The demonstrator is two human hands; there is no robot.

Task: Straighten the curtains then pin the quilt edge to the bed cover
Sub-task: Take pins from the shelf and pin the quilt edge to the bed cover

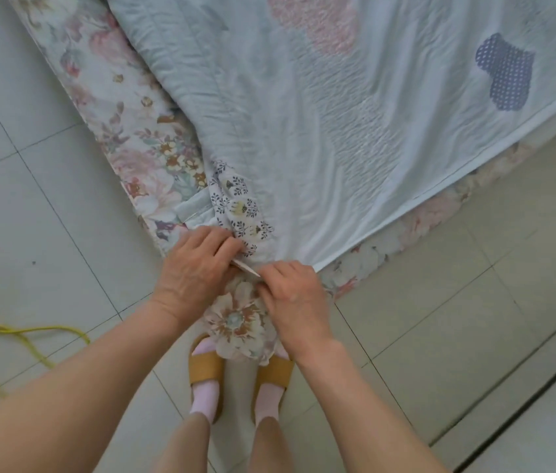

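Observation:
A pale blue quilt (338, 131) with pink and navy patches lies over a bed dressed in a floral bed cover (126, 138). At the bed's near corner the quilt's corner is turned back, showing a small-flowered underside (239, 203). My left hand (194, 268) holds a thin pale pin or clip (246, 268) against that corner. My right hand (290, 291) pinches the quilt edge beside the pin's tip. The floral cover's corner (235, 319) hangs down between my hands. No curtains are in view.
White floor tiles (30, 199) surround the bed corner. A yellow cord (13, 332) loops on the floor at the left. My feet in yellow slippers (205, 367) stand right at the corner. A dark floor track (526, 404) runs along the right.

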